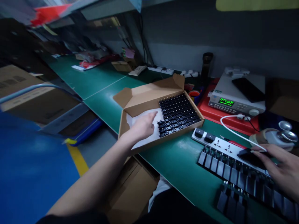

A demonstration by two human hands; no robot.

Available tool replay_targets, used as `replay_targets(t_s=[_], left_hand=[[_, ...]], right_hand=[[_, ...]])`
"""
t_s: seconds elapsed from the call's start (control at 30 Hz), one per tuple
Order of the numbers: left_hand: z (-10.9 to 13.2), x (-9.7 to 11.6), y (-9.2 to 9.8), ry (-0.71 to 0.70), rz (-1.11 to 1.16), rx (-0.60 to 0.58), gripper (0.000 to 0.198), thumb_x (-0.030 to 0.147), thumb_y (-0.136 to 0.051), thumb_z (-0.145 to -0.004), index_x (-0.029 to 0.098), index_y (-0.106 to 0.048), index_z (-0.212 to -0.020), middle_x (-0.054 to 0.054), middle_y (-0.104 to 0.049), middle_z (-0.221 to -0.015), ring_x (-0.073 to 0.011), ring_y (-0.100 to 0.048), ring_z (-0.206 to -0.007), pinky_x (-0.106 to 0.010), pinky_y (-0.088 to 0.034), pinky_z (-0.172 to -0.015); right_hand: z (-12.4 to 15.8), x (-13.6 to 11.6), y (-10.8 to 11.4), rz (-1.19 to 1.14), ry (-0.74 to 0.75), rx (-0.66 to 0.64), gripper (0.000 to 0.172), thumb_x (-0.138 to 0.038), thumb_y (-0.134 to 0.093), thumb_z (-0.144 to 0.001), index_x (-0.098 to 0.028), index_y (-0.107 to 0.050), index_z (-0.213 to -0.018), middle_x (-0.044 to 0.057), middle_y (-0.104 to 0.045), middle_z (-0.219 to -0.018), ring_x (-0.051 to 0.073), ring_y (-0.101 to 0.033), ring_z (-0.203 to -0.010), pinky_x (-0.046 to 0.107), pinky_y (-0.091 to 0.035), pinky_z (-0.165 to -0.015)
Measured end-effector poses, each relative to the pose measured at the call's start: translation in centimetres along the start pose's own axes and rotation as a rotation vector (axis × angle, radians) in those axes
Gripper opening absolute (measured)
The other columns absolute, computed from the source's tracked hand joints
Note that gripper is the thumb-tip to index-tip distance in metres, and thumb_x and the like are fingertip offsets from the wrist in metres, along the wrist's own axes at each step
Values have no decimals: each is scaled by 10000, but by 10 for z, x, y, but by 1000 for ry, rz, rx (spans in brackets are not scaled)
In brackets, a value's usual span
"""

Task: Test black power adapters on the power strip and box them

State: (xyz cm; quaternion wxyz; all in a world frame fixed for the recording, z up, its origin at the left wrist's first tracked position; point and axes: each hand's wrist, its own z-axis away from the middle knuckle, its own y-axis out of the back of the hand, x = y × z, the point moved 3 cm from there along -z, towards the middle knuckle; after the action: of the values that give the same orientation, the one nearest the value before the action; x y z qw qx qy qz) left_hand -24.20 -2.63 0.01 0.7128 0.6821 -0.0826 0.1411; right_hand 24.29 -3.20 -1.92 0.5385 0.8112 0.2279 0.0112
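My left hand (144,125) is over the left part of an open cardboard box (137,107), above white paper (149,138). Its index finger is stretched out, and nothing shows in it. Rows of black power adapters (178,112) with metal pins fill the box's right side, just beyond the fingertips. At the right edge my right hand (277,165) pinches the end of a white cable (240,117) beside a black adapter (251,157) on the white power strip (225,146). More black adapters (226,172) lie in a row in front of the strip.
A meter with a green display (226,101) stands on a red tray (205,110), a black phone (249,89) on top. A metal-topped bottle (287,133) and a red-handled tool (235,143) are near the strip. Cartons (35,99) stand left of the green table (102,99).
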Motion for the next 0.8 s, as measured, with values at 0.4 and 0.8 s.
replay_targets(t_s=[0.4,0.8], left_hand=[[88,158,-149,-498,173,4,570,364,-699,-855,202,-493,-1362,-178,-560,-1306,-357,-574,-1181,-545,-521,-965],[85,133,-99,-636,442,134,367,197,-561,-946,268,-543,-1305,-105,-596,-1325,-267,-593,-1205,-441,-531,-986]], right_hand=[[-3,-26,9,-121,65,-111,130,-268,-529,-979,-226,-649,-952,43,-707,-946,207,-677,-863,322,-505,-724],[-3,-29,11,-157,69,-142,125,-184,-519,-962,-207,-626,-903,44,-676,-907,194,-627,-815,319,-471,-693]])
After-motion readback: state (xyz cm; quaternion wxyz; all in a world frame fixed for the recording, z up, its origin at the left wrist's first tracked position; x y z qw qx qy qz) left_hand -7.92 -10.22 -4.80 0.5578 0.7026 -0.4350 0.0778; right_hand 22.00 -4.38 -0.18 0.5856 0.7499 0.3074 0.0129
